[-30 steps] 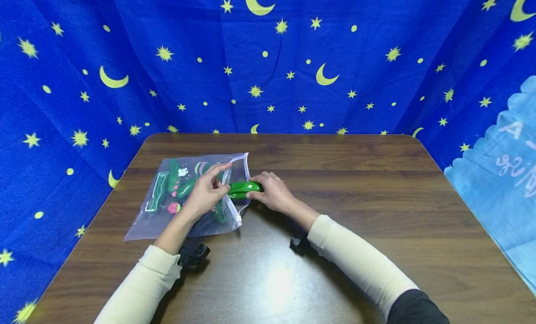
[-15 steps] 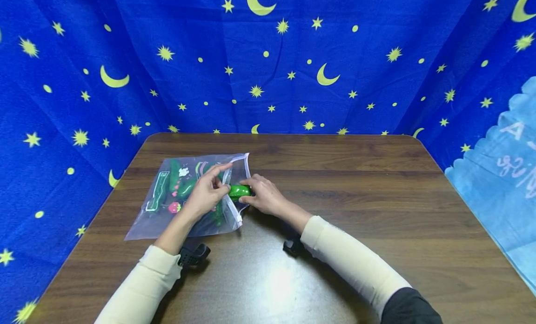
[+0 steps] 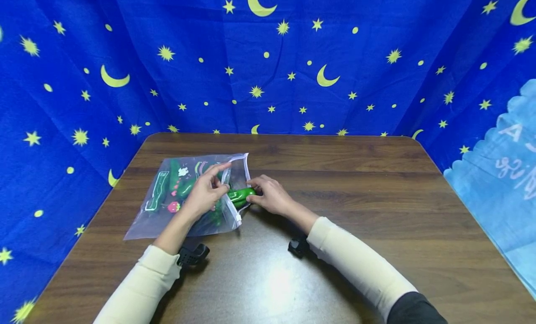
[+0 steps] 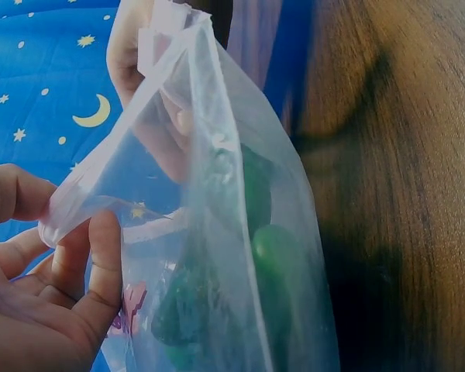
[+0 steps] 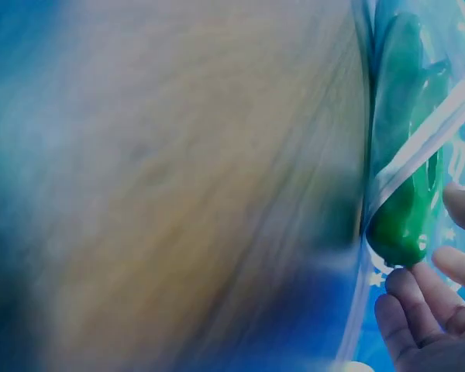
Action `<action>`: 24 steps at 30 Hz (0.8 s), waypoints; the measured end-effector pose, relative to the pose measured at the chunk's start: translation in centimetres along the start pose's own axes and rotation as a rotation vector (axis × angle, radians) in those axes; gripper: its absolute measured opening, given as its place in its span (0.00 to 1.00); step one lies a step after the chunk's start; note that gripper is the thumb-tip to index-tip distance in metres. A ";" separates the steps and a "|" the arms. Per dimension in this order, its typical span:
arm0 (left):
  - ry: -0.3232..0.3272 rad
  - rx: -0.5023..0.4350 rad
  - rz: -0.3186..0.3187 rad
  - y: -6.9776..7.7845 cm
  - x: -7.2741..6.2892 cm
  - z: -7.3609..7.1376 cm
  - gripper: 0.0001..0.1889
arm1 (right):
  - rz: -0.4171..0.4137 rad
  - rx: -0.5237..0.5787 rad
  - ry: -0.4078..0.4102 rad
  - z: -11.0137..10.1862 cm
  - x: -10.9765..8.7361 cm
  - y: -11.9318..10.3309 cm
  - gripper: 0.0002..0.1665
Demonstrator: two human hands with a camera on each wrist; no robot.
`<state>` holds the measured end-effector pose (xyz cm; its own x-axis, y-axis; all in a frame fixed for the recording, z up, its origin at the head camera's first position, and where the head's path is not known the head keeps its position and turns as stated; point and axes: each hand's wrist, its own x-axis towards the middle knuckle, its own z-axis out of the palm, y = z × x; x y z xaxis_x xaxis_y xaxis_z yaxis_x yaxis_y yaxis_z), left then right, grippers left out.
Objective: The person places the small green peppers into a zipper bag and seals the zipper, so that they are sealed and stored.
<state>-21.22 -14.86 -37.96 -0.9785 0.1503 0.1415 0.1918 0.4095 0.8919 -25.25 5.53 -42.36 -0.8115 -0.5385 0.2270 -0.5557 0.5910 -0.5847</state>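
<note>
A clear plastic zip bag (image 3: 144, 225) with printed pictures lies at the left of the table, its mouth facing right. Several green things show through its film. My left hand (image 3: 204, 194) pinches the upper lip of the mouth between thumb and index finger, which the left wrist view shows lifted into a gap. A glossy green pepper (image 3: 240, 197) lies partly inside the mouth, its rounded end outward. Beside that end is my right hand (image 3: 273, 197). In the right wrist view its extended fingertips (image 5: 403, 280) are right at the pepper's end, with the thumb off to the side.
The brown wooden table (image 3: 356, 198) extends to the right of the bag. Black wrist devices (image 3: 194, 255) sit under both forearms. A blue curtain (image 3: 293, 45) with moons and stars hangs behind, and a light blue cloth (image 3: 502, 175) hangs at the right.
The right hand moved left with the pepper, pushing it deeper into the bag, then drew back slightly right; the pepper now lies at a slant. The left hand has stayed at the bag's lip.
</note>
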 end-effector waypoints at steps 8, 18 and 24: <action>-0.009 0.025 -0.006 2.5 -0.9 -0.2 0.31 | 0.031 0.054 0.037 -0.3 -0.4 0.9 0.24; -0.014 0.021 -0.006 3.7 -1.3 -0.2 0.30 | 0.140 0.191 0.102 -0.7 -0.7 1.1 0.22; -0.014 0.020 -0.012 3.6 -1.3 -0.3 0.30 | 0.152 0.224 0.102 -0.6 -0.6 0.9 0.21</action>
<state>-19.32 -13.82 -34.85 -0.9795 0.1582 0.1247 0.1819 0.4295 0.8846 -25.37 6.79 -42.59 -0.9026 -0.3842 0.1942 -0.3820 0.5067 -0.7729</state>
